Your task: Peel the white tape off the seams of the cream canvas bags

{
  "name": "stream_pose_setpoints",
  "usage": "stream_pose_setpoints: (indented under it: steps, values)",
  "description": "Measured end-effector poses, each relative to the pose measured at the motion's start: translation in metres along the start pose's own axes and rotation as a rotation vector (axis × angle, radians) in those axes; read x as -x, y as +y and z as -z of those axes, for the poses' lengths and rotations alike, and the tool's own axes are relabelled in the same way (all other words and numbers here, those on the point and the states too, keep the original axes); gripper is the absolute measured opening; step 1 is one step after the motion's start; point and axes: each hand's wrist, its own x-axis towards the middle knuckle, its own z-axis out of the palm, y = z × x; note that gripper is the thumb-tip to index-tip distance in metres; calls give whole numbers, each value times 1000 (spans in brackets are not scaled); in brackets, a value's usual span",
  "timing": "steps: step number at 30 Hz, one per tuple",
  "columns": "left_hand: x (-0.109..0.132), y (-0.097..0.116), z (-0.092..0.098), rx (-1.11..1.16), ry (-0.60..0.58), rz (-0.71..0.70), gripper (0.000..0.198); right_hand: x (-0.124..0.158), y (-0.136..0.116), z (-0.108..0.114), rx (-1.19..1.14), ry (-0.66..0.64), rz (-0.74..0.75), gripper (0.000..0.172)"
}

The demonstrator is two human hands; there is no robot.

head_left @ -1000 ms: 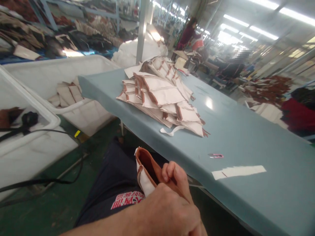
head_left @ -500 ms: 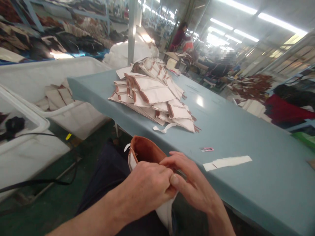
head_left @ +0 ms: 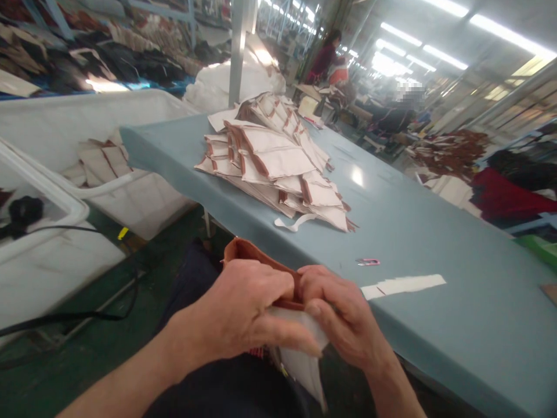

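In my lap, beside the table edge, is an open-topped sewn piece [head_left: 250, 251], brown inside with a whitish outer side. My left hand [head_left: 243, 305] grips its near rim, fingers bent over the edge and thumb stretched along the white outside. My right hand [head_left: 337, 307] pinches the rim's right end between thumb and curled fingers. The two hands are close together but apart. Both hands partly hide the piece, and its lower part hangs down below them. Pink-handled thread snips [head_left: 369, 262] and a strip of off-white pieces [head_left: 404, 286] lie on the table near my right hand.
A blue-green table [head_left: 456, 325] carries a pile of white pieces with brown edges [head_left: 278, 154] and a curled white strip [head_left: 296, 223]. White bins [head_left: 143, 200] stand at left, near a metal post [head_left: 237, 58]. Further back are a person [head_left: 324, 58] and heaped materials.
My left hand has shifted left and slightly up, its thumb now extended over the white side. The right fingers have curled in on the rim. The view has shifted slightly.
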Motion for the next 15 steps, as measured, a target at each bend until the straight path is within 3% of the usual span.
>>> stream_pose_setpoints:
  steps: [3,6,11,15]
  values:
    - [-6,-14,35,272,-157,124,89,-3,-3,6,-190,120,-56,49]
    - [-7,-38,53,399,-196,228,96,-6,1,13,-354,254,-141,51]
    - [0,-72,45,501,-235,351,86,-8,17,16,-501,404,-251,58]
    - [8,-81,34,451,-174,355,70,-14,23,12,-581,515,-325,72]
